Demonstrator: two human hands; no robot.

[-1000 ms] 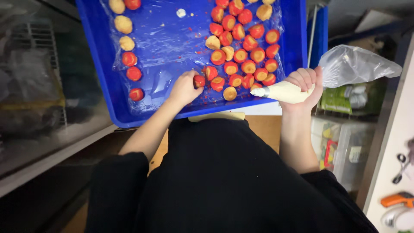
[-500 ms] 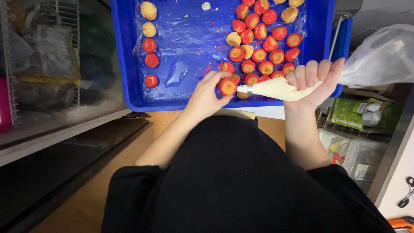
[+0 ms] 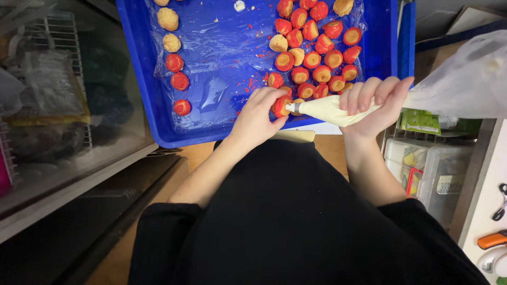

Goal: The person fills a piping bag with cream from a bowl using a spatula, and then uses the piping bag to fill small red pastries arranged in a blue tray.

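At the blue tray's (image 3: 138,68) near edge, your left hand (image 3: 257,117) pinches one red puff (image 3: 281,105); right hand (image 3: 376,103) grips the piping bag (image 3: 338,110). Three red puffs line the left; right cluster partly cropped.

Pastry or bakery prep area, likely a commercial kitchen back room: large blue tray (image 3: 142,79) lined with plastic film (image 3: 222,58), holding many small round red-topped puffs (image 3: 311,58) in batch quantity, plus a cream-filled piping bag (image 3: 327,110) with metal tip. Wire rack (image 3: 63,42) behind a glass-fronted cabinet (image 3: 79,137) at left; clear plastic storage boxes (image 3: 422,169) stacked low at right. Wooden floor or counter (image 3: 195,155) below, and an orange-handled tool (image 3: 491,240) on a white surface at far right.
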